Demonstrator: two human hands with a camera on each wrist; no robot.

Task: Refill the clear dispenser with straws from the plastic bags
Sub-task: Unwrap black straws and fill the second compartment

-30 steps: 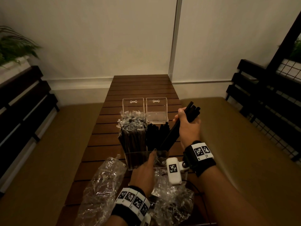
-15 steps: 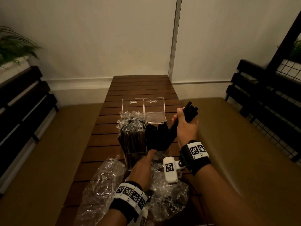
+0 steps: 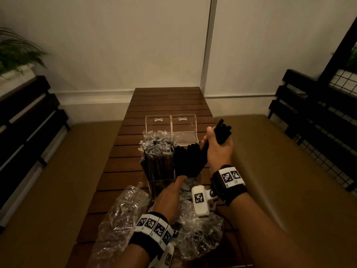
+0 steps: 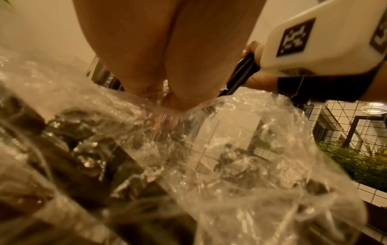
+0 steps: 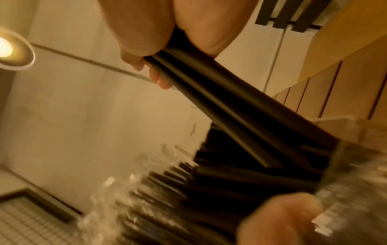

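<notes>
The clear dispenser (image 3: pixel 161 187) stands mid-table with both lids tipped back. Its left compartment holds wrapped straws (image 3: pixel 157 157), its right compartment loose black straws (image 3: pixel 186 161). My right hand (image 3: pixel 215 138) grips a bundle of black straws (image 3: pixel 224 132) that leans to the right, its lower ends down in the right compartment. The right wrist view shows the same bundle (image 5: pixel 230 106) running from my fingers (image 5: pixel 150 73) into the compartment. My left hand (image 3: pixel 172 194) holds the dispenser's front wall, thumb at the rim. Its fingertips are blurred behind clear plastic (image 4: pixel 251 165).
Two crumpled clear plastic bags lie on the near end of the slatted wooden table (image 3: pixel 168 105), one at the left (image 3: pixel 119 219), one under my wrists (image 3: pixel 199 235). Tan cushioned benches flank the table. Dark slatted backrests stand at both sides.
My right hand has drifted slightly left with the straw bundle still in its grip. My left hand has stayed at the dispenser's front wall.
</notes>
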